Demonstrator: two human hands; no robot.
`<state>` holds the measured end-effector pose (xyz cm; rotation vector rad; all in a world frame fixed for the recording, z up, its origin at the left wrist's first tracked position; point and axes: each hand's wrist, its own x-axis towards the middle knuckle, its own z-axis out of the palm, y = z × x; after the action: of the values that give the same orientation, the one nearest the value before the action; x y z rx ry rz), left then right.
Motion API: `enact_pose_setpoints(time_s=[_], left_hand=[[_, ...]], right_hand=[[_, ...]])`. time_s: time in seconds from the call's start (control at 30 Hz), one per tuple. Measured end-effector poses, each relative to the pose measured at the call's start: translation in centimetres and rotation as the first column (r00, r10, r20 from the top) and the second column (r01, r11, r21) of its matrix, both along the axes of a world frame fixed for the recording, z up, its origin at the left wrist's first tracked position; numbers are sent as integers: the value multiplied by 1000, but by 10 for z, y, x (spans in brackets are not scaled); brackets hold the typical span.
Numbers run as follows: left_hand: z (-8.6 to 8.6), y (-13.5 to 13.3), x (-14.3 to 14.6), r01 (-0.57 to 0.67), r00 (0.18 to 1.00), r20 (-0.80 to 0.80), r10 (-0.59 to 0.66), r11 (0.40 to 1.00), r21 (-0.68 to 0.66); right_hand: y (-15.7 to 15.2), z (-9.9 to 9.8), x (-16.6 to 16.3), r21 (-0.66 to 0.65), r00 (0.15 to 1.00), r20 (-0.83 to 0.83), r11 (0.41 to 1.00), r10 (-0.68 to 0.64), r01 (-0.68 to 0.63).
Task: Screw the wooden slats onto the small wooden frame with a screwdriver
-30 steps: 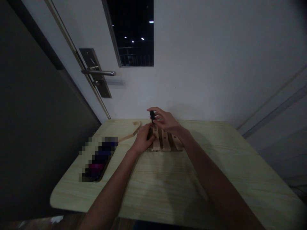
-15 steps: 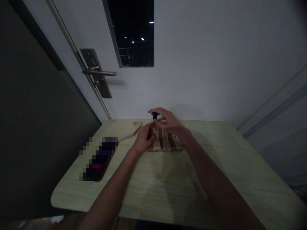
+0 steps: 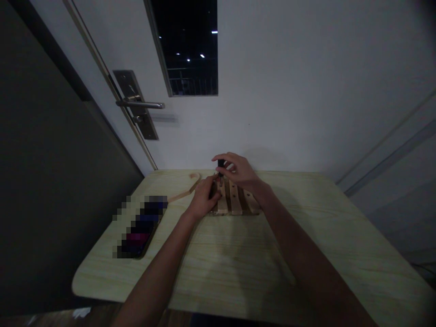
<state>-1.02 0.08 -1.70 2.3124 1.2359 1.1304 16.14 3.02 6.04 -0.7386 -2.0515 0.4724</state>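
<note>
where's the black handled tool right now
In the head view, the black-handled tool is near the middle, held roughly upright by the right hand, over a pale wooden strip and just right of the left hand.

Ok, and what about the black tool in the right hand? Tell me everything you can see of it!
The tool has a short, black handle, perhaps plastic, with a thinner part below. It stands nearly upright, pinched in the fingers of the right hand, handle up. Its lower end is at the far part of a pale, wooden-looking slat. The tip is too small to make out.
</note>
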Motion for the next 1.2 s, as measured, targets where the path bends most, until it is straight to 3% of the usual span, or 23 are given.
enact_pose_setpoints(time_s=[0.3,0.4,0.6,0.83,1.07,1.2], left_hand=[[2,-2,1,5,1000,-3,-5,1000,-18],[2,-2,0,13,1000,-1,-13,1000,-22],[3,-2,0,7,1000,-6,-7,1000,-13],[3,-2,0,15,1000,4,-15,1000,6],[2,-1,0,22,1000,13,-22,1000,1],[-1,0,0,6,1000,6,-6,1000,-4]], right_hand=[[0,-3,0,-67,996,-14,994,85,-86],[1,-2,1,-27,995,-6,995,96,-96],[2,-2,2,28,998,51,999,23,-24],[-2,-1,1,-102,996,-35,991,78,-81],[-1,0,0,-78,996,-44,994,73,-77],[1,1,-1,-32,1000,-25,999,5,-6]])
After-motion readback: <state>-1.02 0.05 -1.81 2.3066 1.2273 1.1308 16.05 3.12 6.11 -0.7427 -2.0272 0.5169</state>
